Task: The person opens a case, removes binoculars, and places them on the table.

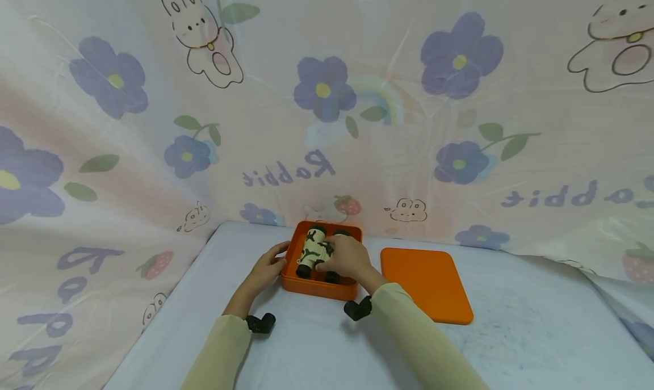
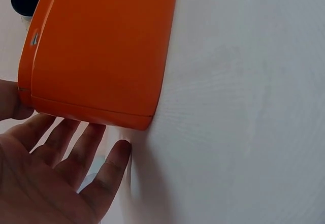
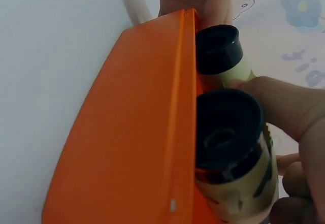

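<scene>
A pair of camouflage-patterned binoculars [image 1: 310,250] with black eyepieces lies in an open orange box [image 1: 318,288]. My right hand [image 1: 350,257] grips the binoculars from above, covering much of the right barrel. In the right wrist view, its thumb presses near an eyepiece [image 3: 228,127], and both eyepieces show at the rim of the box. My left hand [image 1: 267,269] holds the box at its left side. The left wrist view shows the thumb at the rim and the other fingers [image 2: 84,150] along the outer wall.
A flat orange lid [image 1: 426,285] lies on the white table [image 1: 531,322], right of the box. Behind and to the left hangs a cloth [image 1: 378,168] printed with rabbits and flowers. Black wrist cameras [image 1: 261,323] sit on both wrists.
</scene>
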